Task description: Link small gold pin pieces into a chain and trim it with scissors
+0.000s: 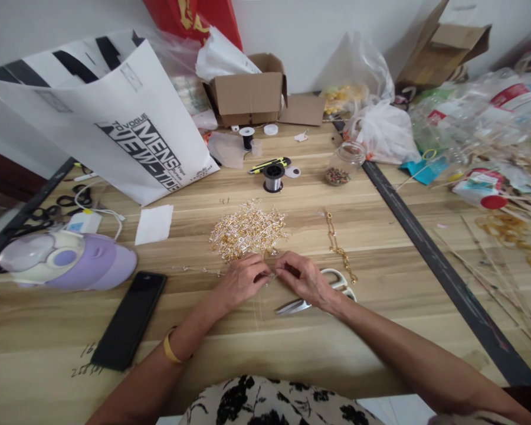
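My left hand (246, 277) is closed in a pinch, and a thin beaded strand (199, 270) runs out from under it to the left across the table. Close beside it, the fingertips of my right hand (304, 278) are pinched together at the strand's small shiny end; the exact piece between them is too small to name. Just beyond both hands lies a loose pile of gold and silvery jewelry pieces (248, 229). Under my right hand and wrist are white-handled scissors (294, 306), partly covered. A gold chain (333, 239) lies to the right.
Behind the pile stand a wire spool (273, 178), a yellow-black cutter (265, 166) and a jar of beads (343, 165). At left are a phone (130, 319), a purple bottle (92, 260) and a large paper bag (128, 124). Plastic bottles (482, 112) crowd the right.
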Demonstrator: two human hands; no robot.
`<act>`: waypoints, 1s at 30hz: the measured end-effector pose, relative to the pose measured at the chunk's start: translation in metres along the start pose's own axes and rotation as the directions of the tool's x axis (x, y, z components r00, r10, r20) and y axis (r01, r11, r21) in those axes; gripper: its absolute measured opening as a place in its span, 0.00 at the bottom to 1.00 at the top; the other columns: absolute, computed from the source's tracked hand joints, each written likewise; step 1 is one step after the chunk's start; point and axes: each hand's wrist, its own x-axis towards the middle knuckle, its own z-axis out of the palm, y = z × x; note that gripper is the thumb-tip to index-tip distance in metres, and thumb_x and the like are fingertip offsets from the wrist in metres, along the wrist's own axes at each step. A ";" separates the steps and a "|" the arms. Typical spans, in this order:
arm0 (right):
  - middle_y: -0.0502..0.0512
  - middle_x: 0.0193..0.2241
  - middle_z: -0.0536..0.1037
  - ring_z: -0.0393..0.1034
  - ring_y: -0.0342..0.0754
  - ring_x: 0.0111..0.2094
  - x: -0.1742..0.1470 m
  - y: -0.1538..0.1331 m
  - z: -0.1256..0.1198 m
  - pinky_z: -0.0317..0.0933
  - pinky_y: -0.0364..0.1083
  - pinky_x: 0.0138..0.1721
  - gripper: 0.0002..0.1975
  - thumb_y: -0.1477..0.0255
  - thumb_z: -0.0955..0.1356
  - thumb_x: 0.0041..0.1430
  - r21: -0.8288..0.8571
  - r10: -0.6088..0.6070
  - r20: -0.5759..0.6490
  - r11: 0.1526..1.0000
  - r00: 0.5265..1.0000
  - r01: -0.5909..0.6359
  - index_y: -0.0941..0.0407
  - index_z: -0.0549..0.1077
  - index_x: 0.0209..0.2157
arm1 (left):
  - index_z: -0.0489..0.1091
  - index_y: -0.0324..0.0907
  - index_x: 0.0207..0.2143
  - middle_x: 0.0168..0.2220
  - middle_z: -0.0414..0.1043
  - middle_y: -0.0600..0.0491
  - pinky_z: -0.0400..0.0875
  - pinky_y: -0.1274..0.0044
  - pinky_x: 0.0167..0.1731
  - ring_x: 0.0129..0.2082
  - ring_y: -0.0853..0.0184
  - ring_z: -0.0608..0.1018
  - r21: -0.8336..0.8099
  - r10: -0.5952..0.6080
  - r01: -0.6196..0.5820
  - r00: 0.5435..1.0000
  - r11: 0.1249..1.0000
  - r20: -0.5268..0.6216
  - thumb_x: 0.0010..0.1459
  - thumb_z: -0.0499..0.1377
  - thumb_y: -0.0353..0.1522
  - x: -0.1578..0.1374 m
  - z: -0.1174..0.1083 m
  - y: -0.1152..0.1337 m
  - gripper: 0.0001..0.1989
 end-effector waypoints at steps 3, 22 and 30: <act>0.51 0.26 0.70 0.63 0.43 0.27 0.000 0.001 0.000 0.56 0.41 0.28 0.06 0.72 0.63 0.59 0.033 0.041 -0.009 0.999 0.999 -0.040 0.58 0.69 0.31 | 0.71 0.40 0.29 0.29 0.69 0.51 0.64 0.76 0.34 0.33 0.66 0.71 0.069 0.016 -0.017 1.000 0.997 0.023 0.59 0.55 0.31 0.000 0.001 0.000 0.08; 0.48 0.21 0.67 0.60 0.41 0.23 0.002 0.003 0.001 0.54 0.40 0.24 0.08 0.70 0.64 0.57 0.233 0.199 -0.035 0.955 0.979 -0.186 0.59 0.70 0.34 | 0.71 0.39 0.31 0.31 0.71 0.51 0.66 0.77 0.34 0.32 0.68 0.72 0.115 -0.029 0.042 0.993 0.992 -0.112 0.58 0.54 0.28 0.001 -0.006 -0.012 0.06; 0.47 0.22 0.66 0.59 0.40 0.23 0.003 0.001 0.000 0.55 0.40 0.25 0.08 0.70 0.65 0.56 0.286 0.225 -0.040 0.936 0.974 -0.205 0.59 0.70 0.36 | 0.72 0.39 0.32 0.32 0.74 0.50 0.68 0.77 0.35 0.32 0.68 0.74 -0.059 -0.017 0.008 0.986 0.998 -0.168 0.56 0.54 0.23 0.005 -0.004 -0.010 0.07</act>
